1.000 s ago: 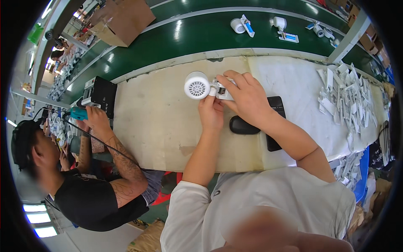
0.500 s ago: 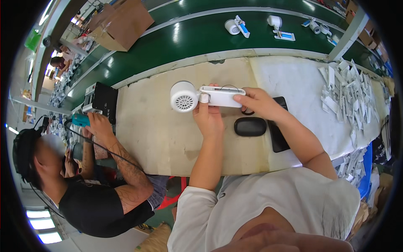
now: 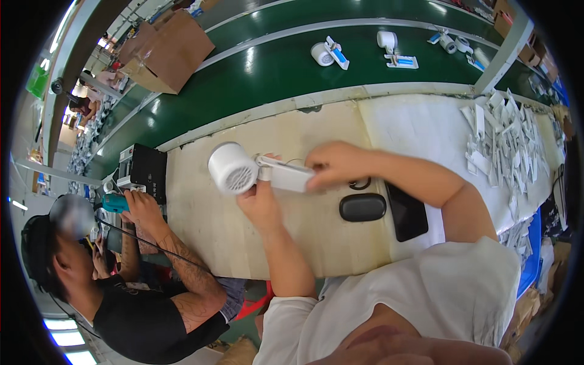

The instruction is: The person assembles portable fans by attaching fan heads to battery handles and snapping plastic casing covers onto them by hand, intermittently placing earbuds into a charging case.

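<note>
A white handheld fan [image 3: 233, 168] with a round grilled head is held over the worktable [image 3: 225, 231], its head toward the left. My left hand [image 3: 261, 204] grips it at the neck, where head and handle join. At the far end of the white handle [image 3: 286, 177], my right hand [image 3: 334, 164] has its fingers curled in against the tip, slightly blurred. A thin dark wire shows along the handle's upper side. Nearest to my right forearm lie a black oval case [image 3: 362, 207] and a black phone [image 3: 406, 210].
Several white plastic strips [image 3: 502, 137] are heaped at the right. Beyond the table runs a green conveyor [image 3: 261, 79] carrying fan units [image 3: 387, 41] and a cardboard box [image 3: 167, 55]. A co-worker [image 3: 140, 304] at the left holds a teal power driver [image 3: 114, 204] near a black box [image 3: 149, 173].
The fan has shifted left and toward me, and its handle now slopes down to the right. My right hand has turned, its fingers now curled at the handle's end.
</note>
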The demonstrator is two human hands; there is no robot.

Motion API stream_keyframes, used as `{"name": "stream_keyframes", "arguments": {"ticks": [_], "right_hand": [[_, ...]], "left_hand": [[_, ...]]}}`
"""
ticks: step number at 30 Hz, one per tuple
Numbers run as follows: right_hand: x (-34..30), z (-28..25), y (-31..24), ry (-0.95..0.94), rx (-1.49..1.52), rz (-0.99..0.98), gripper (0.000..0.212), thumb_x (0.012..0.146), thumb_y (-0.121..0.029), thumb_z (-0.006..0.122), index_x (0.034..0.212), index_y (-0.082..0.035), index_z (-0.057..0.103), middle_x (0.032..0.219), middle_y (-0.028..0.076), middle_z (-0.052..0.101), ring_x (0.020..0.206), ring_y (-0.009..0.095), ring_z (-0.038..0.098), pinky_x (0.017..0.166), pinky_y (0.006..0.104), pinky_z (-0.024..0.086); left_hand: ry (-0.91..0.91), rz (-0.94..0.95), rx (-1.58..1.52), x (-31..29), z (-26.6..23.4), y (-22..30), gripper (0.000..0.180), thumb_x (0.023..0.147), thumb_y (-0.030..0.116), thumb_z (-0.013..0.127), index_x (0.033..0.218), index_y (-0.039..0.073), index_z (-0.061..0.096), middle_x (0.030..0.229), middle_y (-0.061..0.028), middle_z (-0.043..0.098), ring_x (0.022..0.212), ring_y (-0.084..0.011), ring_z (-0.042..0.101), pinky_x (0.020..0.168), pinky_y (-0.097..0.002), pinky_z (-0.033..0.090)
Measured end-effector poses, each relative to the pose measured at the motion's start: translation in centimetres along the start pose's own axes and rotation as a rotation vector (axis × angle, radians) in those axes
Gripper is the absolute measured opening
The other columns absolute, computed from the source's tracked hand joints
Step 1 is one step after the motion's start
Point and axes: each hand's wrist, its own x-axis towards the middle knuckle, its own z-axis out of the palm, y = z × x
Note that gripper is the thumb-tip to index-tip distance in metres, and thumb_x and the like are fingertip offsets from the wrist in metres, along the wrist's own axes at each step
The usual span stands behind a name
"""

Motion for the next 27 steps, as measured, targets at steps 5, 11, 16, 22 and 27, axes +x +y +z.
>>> {"name": "stream_keyframes", "arguments": {"ticks": [5, 11, 16, 22, 27], "right_hand": [[5.3, -6.9, 14.9, 0.619, -0.377, 0.607, 0.072, 0.071, -0.035, 0.070, 0.129, -0.003, 0.040, 0.128, 0.018, 0.045, 0.121, 0.031, 0.040, 0.102, 0.0376, 0.033], [8.9, -10.2, 19.6, 0.722, -0.360, 0.591, 0.076, 0.074, -0.029, 0.067, 0.136, -0.009, 0.028, 0.121, 0.019, 0.051, 0.112, 0.034, 0.048, 0.094, 0.0400, 0.040], [6.5, -10.3, 11.4, 0.615, -0.224, 0.476, 0.052, 0.082, -0.020, 0.056, 0.131, -0.017, 0.036, 0.093, 0.024, 0.061, 0.084, 0.041, 0.059, 0.074, 0.0452, 0.047], [1.6, -4.3, 0.7, 0.490, -0.567, 0.074, 0.033, 0.077, -0.007, 0.055, 0.110, -0.011, 0.053, 0.108, 0.012, 0.053, 0.075, 0.034, 0.060, 0.065, 0.0402, 0.050], [-2.5, 0.8, -4.0, 0.400, -0.821, -0.188, 0.043, 0.068, -0.007, 0.057, 0.110, -0.011, 0.055, 0.106, 0.006, 0.054, 0.077, 0.022, 0.057, 0.064, 0.0323, 0.048]], "left_hand": [[0.469, -0.047, 1.275, 2.9, -4.3, 1.4, 0.043, 0.073, 0.005, 0.058, 0.113, -0.003, 0.046, 0.096, -0.0186, 0.059, 0.093, -0.0302, 0.058, 0.083, -0.0347, 0.044], [0.555, 0.431, 2.131, 3.2, -7.4, -1.5, 0.045, 0.074, 0.012, 0.060, 0.115, -0.003, 0.049, 0.104, -0.0191, 0.060, 0.097, -0.0334, 0.058, 0.089, -0.0390, 0.041], [0.138, 0.158, 0.894, 2.2, -3.9, -3.3, 0.032, 0.084, 0.017, 0.056, 0.110, -0.002, 0.053, 0.107, -0.0166, 0.060, 0.093, -0.0274, 0.060, 0.085, -0.0363, 0.046], [-0.110, -0.469, -0.020, -0.7, 2.3, -3.2, 0.040, 0.095, 0.030, 0.041, 0.116, -0.004, 0.046, 0.112, -0.0182, 0.057, 0.096, -0.0215, 0.059, 0.079, -0.0323, 0.049], [-0.151, -0.610, -0.258, -1.6, 3.1, -2.3, 0.038, 0.096, 0.033, 0.034, 0.112, 0.001, 0.047, 0.109, -0.0155, 0.058, 0.101, -0.0235, 0.056, 0.084, -0.0374, 0.046]]}}
